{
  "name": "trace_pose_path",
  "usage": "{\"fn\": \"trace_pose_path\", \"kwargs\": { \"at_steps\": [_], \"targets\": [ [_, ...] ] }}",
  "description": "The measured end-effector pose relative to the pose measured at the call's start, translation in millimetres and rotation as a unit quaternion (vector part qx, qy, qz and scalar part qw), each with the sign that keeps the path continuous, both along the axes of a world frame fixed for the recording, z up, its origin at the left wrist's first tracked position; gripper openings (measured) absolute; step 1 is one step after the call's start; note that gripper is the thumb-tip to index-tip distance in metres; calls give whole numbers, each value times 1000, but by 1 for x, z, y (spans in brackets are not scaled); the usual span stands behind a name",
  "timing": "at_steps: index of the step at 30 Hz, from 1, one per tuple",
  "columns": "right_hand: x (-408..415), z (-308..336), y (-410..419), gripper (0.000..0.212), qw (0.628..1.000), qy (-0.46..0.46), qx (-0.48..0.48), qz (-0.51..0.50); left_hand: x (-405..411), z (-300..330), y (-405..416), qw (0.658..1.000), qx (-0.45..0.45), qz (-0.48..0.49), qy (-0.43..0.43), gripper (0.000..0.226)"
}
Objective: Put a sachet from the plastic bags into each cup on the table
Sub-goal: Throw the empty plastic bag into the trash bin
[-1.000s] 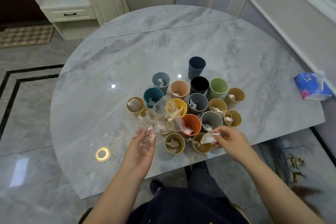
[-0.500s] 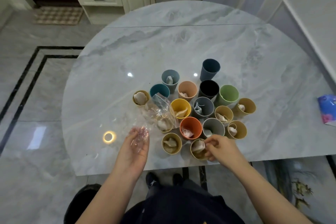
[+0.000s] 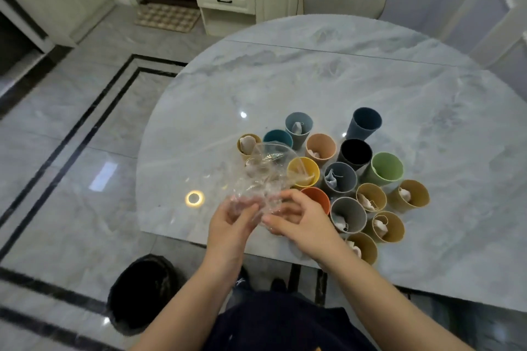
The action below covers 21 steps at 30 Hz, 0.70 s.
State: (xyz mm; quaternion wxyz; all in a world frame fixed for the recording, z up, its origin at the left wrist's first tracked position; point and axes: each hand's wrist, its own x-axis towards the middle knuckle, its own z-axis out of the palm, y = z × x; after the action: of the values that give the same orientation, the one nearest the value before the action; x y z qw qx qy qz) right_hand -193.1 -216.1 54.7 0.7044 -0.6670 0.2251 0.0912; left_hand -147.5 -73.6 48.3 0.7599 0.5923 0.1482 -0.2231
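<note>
Both hands meet at the clear plastic bag (image 3: 263, 177), held up over the near-left part of the cup cluster. Left hand (image 3: 232, 221) grips the bag's lower end, fingers curled round crumpled film; this appears to steady it. Right hand (image 3: 299, 218) has fingers curled onto the same film from the opp. side, pinching at the bag, prob. to open it or feel for the next sachet. No sachet seen in either hand.

Cups stand bunched on the marble table (image 3: 313, 80), near its front edge, within easy reach. Sachets visible in most, e.g. grey cup (image 3: 340, 179) and tan cup (image 3: 409, 195). Black cup (image 3: 355, 152), green cup (image 3: 387, 167) and dark blue cup (image 3: 366, 122) show no sachet; interiors dark, so not certain.

Obscured: bag contents can't be made out through glare and creases. Cups behind bag and hands partly hidden, incl. orange cup (image 3: 318, 198). Dark bin (image 3: 142, 291) on floor, contents unreadable.
</note>
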Motion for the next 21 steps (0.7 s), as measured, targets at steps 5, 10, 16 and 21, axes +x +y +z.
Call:
{"fn": "trace_pose_path", "kwargs": {
  "at_steps": [5,10,16,21],
  "targets": [
    [5,-2,6,19,999,-32,27,10,-23,-4,17,998,9,56,-13,28],
    [14,-7,23,17,995,-38,-5,91,-42,-14,58,984,-39,171,20,24],
    [30,-17,62,21,971,-55,-100,212,-58,-24,102,971,53,233,-11,12],
    [46,-29,108,24,965,-40,-104,239,-74,-38,144,946,119,301,-1,12]
  ]
}}
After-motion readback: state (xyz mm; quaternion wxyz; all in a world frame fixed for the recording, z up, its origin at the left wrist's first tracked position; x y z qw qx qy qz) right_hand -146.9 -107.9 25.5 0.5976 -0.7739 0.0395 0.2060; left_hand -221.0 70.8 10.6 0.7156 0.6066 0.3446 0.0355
